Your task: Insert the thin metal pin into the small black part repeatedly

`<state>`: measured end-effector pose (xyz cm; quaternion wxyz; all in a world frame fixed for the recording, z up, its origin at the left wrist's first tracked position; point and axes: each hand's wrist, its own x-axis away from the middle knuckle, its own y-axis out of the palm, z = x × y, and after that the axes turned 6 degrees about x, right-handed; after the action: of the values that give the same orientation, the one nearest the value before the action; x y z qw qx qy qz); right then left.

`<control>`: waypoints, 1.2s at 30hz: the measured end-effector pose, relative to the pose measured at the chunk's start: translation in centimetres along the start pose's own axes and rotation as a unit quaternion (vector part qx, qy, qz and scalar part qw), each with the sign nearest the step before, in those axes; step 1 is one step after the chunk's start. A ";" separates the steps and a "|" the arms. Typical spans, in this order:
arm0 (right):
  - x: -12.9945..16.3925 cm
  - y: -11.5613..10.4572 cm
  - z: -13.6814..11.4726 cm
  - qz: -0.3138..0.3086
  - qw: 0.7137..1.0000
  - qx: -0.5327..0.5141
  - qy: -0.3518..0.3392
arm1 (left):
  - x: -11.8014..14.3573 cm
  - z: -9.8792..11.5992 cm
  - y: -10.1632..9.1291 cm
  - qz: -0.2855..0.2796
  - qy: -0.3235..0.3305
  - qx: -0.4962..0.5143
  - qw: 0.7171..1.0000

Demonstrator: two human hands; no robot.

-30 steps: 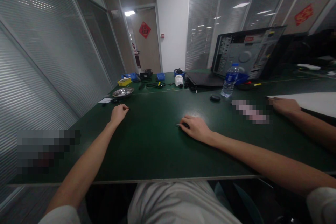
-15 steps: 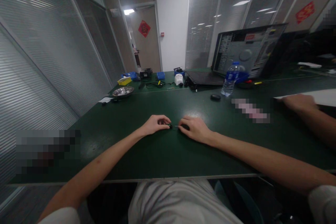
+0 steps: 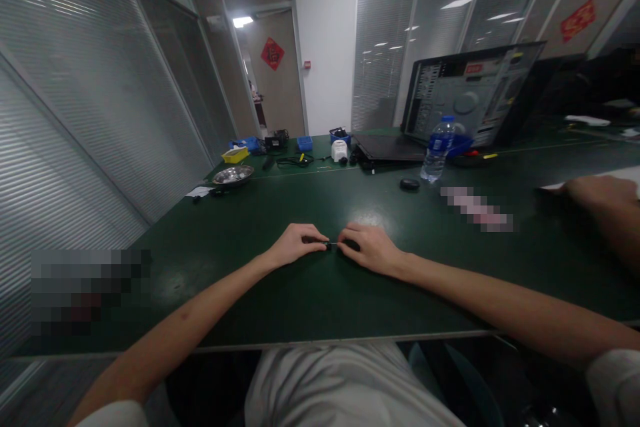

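Over the middle of the green tabletop [image 3: 280, 300], my left hand [image 3: 296, 243] pinches a small black piece [image 3: 329, 246] between thumb and fingertips. Its exact kind is too small to make out. Facing it from the right, my right hand [image 3: 371, 247] has its fingertips closed on a thin, light rod [image 3: 335, 244] that points left at the black piece. The rod's tip and the piece appear to meet, though I cannot tell whether one is inside the other. Both hands are low, close to the table.
Toward the back stand a water bottle [image 3: 438, 150], a black computer mouse [image 3: 409, 184], a metal bowl [image 3: 233, 176], a yellow tray [image 3: 235, 155], a closed laptop [image 3: 390, 150] and an open computer case [image 3: 465, 100]. At the right, another person's hand [image 3: 600, 197] rests by a white sheet.
My left hand has moved slightly right, bringing the black piece to the rod and narrowing the gap. My right hand stays nearly still. The other person's hand has shifted right.
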<state>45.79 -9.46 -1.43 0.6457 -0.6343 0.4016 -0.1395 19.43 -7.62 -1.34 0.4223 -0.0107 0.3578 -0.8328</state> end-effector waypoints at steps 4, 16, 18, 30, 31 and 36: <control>0.1 -0.1 0.0 0.004 1.000 -0.007 -0.008 | 0.1 0.2 0.1 0.006 -0.006 0.007 1.000; 0.1 0.6 -0.5 0.003 0.998 0.005 -0.057 | 0.0 0.3 1.3 0.012 0.034 -0.026 0.999; 0.1 0.7 -0.5 0.004 0.998 0.002 -0.060 | 0.1 0.3 1.3 0.008 0.054 -0.049 0.997; 0.1 0.8 -0.4 0.026 0.997 -0.050 -0.047 | 0.6 0.6 1.8 0.065 0.060 -0.020 0.996; 0.1 0.7 -0.4 0.031 0.997 -0.059 -0.046 | 0.6 0.7 1.8 0.070 0.049 -0.005 0.996; 0.1 0.6 -0.2 0.034 0.996 -0.072 -0.049 | 0.3 0.8 1.3 0.043 0.040 0.006 0.998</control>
<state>45.50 -9.63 -1.99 0.6218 -0.6711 0.3996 -0.0567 20.37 -8.83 -1.64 0.4434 0.0403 0.3697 -0.8155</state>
